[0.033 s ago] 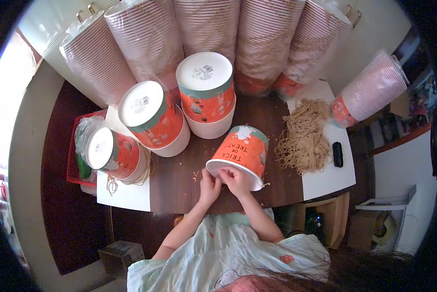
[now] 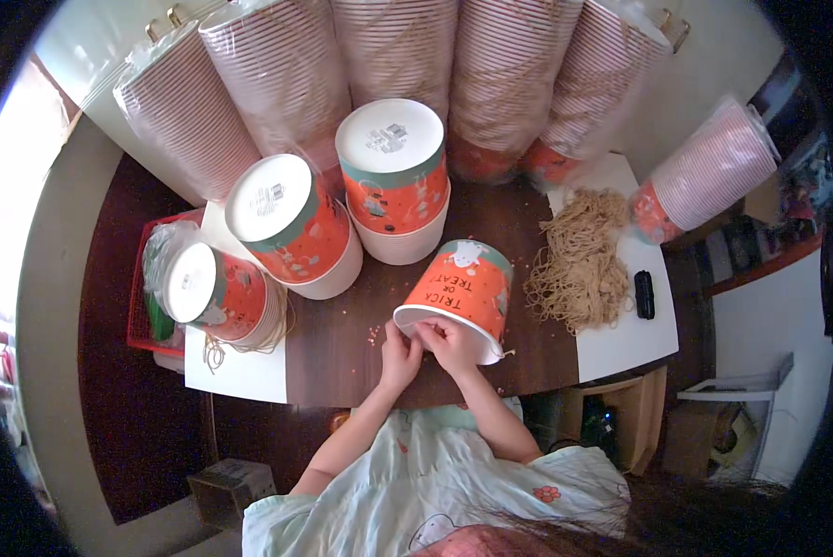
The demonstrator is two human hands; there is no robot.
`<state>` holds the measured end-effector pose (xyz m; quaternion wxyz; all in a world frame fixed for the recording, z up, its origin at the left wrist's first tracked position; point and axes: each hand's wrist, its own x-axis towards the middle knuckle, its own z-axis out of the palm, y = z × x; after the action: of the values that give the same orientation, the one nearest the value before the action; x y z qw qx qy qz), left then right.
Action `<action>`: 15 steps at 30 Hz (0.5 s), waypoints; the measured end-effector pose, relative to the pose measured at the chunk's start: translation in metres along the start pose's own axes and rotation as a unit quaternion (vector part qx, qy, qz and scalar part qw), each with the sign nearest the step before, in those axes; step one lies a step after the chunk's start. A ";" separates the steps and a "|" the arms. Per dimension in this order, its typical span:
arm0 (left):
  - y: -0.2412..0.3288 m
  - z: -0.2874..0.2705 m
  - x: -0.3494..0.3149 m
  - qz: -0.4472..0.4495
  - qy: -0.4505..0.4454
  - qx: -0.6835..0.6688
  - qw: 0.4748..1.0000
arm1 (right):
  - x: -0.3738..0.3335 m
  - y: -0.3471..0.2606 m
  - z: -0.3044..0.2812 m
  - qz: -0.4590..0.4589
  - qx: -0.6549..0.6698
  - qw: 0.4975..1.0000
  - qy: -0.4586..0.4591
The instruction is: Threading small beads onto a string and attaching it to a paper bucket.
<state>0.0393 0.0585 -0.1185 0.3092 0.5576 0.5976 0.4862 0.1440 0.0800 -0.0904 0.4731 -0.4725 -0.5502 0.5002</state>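
Near the front edge of the counter (image 2: 338, 371), the left hand (image 2: 401, 360) and right hand (image 2: 448, 346) meet at the mouth of the bucket (image 2: 461, 286) (whether they pinch anything, I cannot tell). Tipped toward that edge, its round body could roll if pushed unevenly. It looks clean: white rim, orange wall with dark lettering, white figure, teal band farthest.

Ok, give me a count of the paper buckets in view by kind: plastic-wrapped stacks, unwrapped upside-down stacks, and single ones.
Plastic-wrapped bucket stacks: 6
Unwrapped upside-down bucket stacks: 3
Single tipped orange bucket: 1
Total: 10
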 end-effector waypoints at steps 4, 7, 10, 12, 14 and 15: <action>0.000 0.001 0.000 0.003 -0.012 -0.011 1.000 | 0.003 0.020 0.003 0.026 0.073 0.997 0.029; 0.002 0.000 0.001 0.003 -0.015 0.004 1.000 | 0.003 0.027 0.003 0.009 0.037 0.998 0.040; 0.006 -0.003 0.000 -0.024 -0.027 0.000 0.999 | 0.003 0.031 0.003 0.009 0.013 0.999 0.042; 0.006 -0.004 0.000 -0.062 -0.042 -0.014 0.997 | 0.002 0.032 0.004 0.016 0.010 0.999 0.039; 0.005 -0.004 0.000 -0.105 -0.063 -0.018 0.992 | 0.003 0.032 0.004 0.007 0.013 0.998 0.053; 0.005 -0.004 0.000 -0.105 -0.063 -0.018 0.992 | 0.003 0.031 0.003 0.007 0.013 0.998 0.053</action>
<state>0.0377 0.0573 -0.1126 0.4056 0.5157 0.6233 0.4255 0.1419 0.0841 -0.1218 0.5043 -0.4959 -0.5143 0.4850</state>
